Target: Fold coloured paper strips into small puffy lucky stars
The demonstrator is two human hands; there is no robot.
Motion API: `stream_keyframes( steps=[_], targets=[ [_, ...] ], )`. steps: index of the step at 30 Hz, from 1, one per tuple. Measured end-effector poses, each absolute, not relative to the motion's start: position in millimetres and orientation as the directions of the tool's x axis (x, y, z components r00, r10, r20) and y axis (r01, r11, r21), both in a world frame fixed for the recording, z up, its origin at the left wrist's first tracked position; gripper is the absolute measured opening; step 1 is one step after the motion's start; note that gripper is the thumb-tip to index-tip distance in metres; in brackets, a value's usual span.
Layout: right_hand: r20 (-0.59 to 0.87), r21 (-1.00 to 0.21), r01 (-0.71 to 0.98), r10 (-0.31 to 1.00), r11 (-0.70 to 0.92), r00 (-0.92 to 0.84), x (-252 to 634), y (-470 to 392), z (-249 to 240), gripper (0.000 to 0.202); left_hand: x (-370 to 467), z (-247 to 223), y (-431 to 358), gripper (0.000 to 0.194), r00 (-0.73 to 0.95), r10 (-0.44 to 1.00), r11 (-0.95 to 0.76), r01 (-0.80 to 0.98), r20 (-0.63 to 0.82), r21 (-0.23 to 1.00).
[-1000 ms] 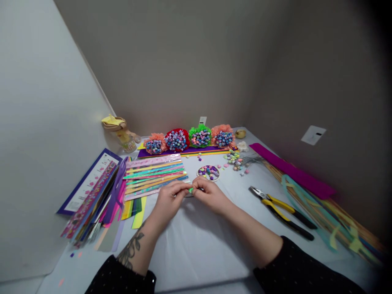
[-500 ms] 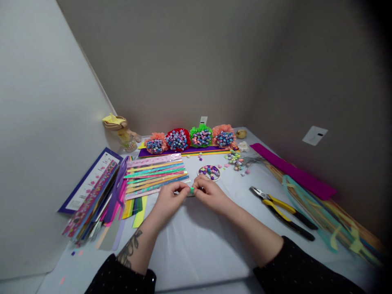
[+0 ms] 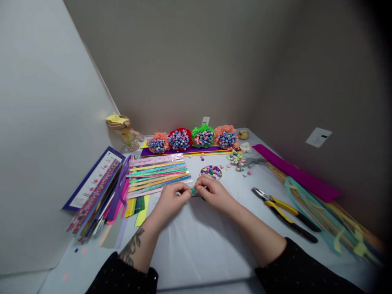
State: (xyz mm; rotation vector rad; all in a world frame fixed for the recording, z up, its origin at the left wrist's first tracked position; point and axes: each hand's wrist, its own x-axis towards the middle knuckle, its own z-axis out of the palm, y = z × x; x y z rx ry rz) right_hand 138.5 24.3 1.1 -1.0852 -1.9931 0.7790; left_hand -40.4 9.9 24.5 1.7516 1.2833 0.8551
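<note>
- Centre of the frame: left hand point(image 3: 172, 198) and right hand point(image 3: 215, 194) both pinch a small green strip point(image 3: 193, 190).
- Looks thin; I'd guess an uneven tug could crease it.

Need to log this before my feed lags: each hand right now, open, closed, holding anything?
Left hand: closed, pinching a small green piece at its left side.
Right hand: closed, pinching the same piece at its right side.

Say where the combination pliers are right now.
In the head view, the combination pliers lie on the white tablecloth toward the right, between the person's right forearm and the pale teal ribbon.
</note>
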Motion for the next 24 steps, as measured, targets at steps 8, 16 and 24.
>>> stream_keyframes(
  steps=[8,16,24],
  targets=[
    [-0.074,-0.365,0.839,0.885,0.404,-0.459,160.0,25.6,10.9,0.021,-44.6,27.1,12.5,0.014,-0.026,0.984,-0.155,0.344,0.175,0.926],
    [-0.175,-0.407,0.850,0.885,0.334,-0.431,163.9,21.0,20.2,0.009,-46.8,23.2,11.9,0.015,-0.242,0.956,-0.141,0.113,0.165,0.984],
    [-0.002,-0.940,0.315,0.917,0.134,-0.398,143.7,11.9,14.6,0.026,-49.4,11.4,16.3,0.015,-0.406,0.893,-0.240,-0.071,0.192,0.968]
  ],
)
